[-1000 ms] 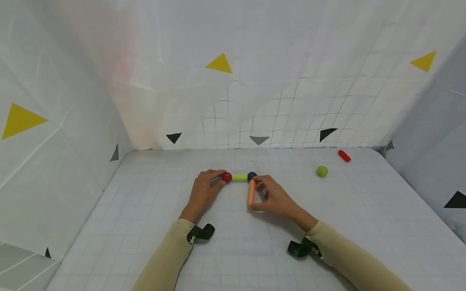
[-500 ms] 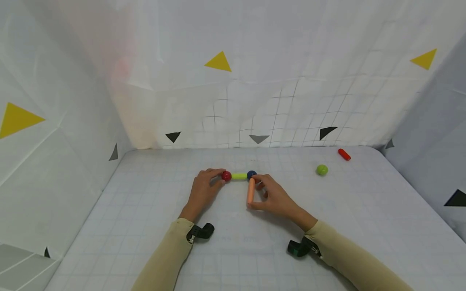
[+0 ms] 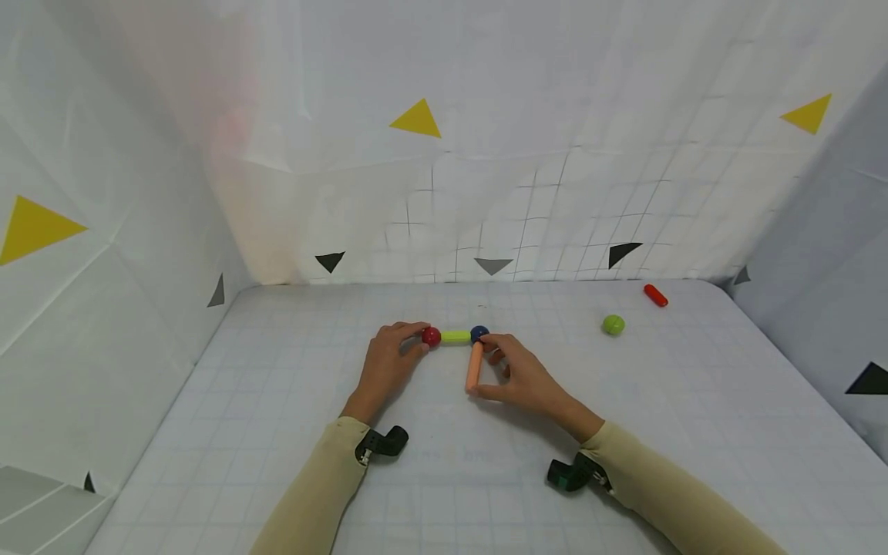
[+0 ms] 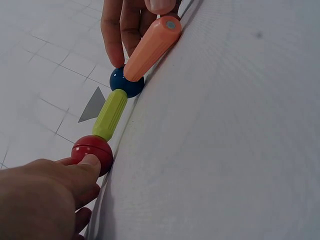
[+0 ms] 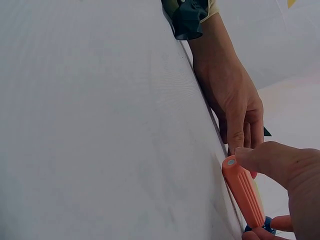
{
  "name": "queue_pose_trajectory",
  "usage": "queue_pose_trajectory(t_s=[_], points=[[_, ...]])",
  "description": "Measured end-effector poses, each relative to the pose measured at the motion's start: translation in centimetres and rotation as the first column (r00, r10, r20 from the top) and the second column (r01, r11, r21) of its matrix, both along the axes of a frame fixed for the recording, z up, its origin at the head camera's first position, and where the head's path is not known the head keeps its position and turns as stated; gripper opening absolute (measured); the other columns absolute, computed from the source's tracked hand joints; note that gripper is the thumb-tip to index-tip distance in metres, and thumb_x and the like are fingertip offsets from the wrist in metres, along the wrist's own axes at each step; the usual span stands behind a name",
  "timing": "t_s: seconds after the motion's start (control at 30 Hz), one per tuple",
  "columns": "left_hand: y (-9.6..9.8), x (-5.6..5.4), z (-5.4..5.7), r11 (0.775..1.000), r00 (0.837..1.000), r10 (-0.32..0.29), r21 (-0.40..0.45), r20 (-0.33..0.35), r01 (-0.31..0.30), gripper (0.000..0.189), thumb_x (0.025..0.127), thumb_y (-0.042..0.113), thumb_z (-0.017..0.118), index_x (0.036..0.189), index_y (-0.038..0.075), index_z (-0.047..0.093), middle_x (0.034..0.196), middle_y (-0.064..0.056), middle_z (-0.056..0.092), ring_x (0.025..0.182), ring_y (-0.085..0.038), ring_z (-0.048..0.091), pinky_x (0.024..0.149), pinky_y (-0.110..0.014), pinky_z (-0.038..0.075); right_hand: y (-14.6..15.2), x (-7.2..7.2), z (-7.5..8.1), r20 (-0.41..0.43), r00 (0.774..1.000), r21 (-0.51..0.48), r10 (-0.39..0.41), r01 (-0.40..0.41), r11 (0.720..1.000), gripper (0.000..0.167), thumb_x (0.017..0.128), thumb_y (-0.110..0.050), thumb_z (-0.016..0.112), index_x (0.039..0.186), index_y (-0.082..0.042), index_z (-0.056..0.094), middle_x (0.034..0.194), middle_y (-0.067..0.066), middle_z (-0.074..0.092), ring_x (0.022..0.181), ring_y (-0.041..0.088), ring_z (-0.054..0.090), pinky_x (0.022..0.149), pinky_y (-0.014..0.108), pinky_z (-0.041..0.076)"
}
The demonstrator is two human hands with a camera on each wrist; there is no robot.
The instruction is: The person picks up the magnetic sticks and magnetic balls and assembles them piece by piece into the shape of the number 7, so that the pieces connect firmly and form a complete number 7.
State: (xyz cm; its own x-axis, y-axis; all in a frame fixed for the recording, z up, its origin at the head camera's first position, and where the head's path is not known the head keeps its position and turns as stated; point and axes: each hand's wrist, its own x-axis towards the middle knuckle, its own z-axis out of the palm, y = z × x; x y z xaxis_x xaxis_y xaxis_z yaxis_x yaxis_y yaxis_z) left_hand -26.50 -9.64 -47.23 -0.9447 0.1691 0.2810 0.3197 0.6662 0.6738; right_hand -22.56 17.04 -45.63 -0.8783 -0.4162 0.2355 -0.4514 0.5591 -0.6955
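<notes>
My left hand point(image 3: 388, 362) pinches a glossy red ball point(image 3: 432, 337) between thumb and fingers. From that ball a short yellow-green stick point(image 3: 455, 337) runs right to a dark blue ball point(image 3: 479, 333), touching both. A ribbed orange stick point(image 3: 474, 368) is held lengthwise by my right hand point(image 3: 523, 378), thumb at its near end and fingertips by the blue ball. Its far end meets the blue ball in the left wrist view, roughly square to the yellow-green stick. A small grey metal disc shows in the near end of the orange stick point(image 4: 155, 46). The yellow-green stick is mostly hidden in the right wrist view.
A light green ball point(image 3: 613, 324) lies on the white gridded table point(image 3: 444, 493) to the right. Farther back is a small red stick point(image 3: 655, 295). White sheeting with yellow and black triangles encloses the back and sides.
The near end of the orange stick has swung slightly left, along with my right thumb. My left hand, the red ball and the yellow-green stick have stayed in place.
</notes>
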Motion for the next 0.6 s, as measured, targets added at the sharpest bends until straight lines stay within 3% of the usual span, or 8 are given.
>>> queue_pose_trajectory(t_s=[0.6], points=[[-0.02,-0.02,-0.03,1.000,1.000,-0.005,0.002,-0.004,0.005,0.042,0.097,0.018,0.077,0.138,0.022,0.070,0.132,0.001,0.068,0.126,-0.024,0.054,0.108,-0.049,0.041,-0.57,-0.28,-0.33,-0.019,1.000,0.114,-0.001,0.003,0.993,0.073,0.080,-0.031,0.093,0.144,-0.013,0.061,0.117,0.003,0.055,0.104,0.021,0.058,0.079,0.036,0.052]])
